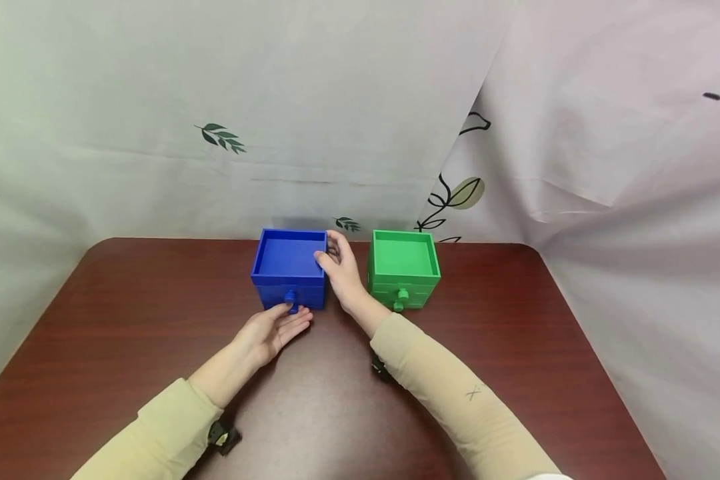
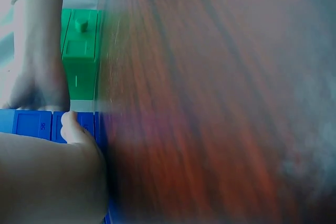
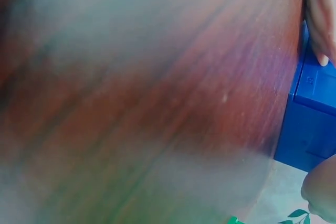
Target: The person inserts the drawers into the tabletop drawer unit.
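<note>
A blue drawer box (image 1: pixel 289 260) with an open tray top and round knobs on its front stands at the far side of the table. My left hand (image 1: pixel 270 333) is low at its front, thumb and forefinger about the lower blue knob (image 1: pixel 293 309), the other fingers stretched out to the right. Around the box's right rim, my right hand (image 1: pixel 343 270) grips with its thumb over the edge and its fingers along the side. In the right wrist view, left fingertips (image 3: pixel 321 51) lie at the blue drawer front.
A matching green drawer box (image 1: pixel 404 257) stands just right of my right hand, its knobs facing me. Behind the dark red-brown wooden table (image 1: pixel 156 300) hangs a pale cloth (image 1: pixel 336 100) with leaf prints.
</note>
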`<state>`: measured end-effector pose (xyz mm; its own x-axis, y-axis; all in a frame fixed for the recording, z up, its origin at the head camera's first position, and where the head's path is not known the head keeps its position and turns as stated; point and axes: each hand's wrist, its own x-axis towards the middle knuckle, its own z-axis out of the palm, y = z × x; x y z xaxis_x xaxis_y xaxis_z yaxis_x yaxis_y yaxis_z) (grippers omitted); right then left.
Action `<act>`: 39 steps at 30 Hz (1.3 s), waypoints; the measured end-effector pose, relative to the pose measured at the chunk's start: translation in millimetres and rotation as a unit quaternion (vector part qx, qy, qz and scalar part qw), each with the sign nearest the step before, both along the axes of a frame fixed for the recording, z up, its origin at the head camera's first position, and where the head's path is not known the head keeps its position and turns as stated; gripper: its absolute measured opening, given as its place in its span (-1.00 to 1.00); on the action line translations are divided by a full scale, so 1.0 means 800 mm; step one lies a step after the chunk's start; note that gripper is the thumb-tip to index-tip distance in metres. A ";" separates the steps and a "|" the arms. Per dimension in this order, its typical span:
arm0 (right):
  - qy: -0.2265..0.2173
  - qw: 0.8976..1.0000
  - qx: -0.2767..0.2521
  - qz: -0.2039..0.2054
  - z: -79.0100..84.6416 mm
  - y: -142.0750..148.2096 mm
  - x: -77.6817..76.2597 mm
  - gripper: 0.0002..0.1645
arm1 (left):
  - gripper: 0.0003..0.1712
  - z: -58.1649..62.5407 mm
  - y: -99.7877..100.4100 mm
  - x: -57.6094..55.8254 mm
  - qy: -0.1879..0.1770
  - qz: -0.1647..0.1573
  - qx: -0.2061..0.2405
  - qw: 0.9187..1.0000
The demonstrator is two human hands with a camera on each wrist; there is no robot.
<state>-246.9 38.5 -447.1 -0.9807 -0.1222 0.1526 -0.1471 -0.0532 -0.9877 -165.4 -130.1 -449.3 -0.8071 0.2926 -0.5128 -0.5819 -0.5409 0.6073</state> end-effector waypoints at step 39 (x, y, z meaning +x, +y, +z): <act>0.038 0.998 -0.041 0.027 0.041 0.024 0.004 -0.29 | -0.47 0.037 -0.132 0.020 0.182 -0.021 0.078 0.980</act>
<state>-243.3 57.6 -414.2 -0.9582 -0.1586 0.2381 -0.2161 -0.1441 -0.9657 -149.6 -235.6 -419.6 -0.9139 0.3810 -0.1404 -0.3662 -0.6239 0.6904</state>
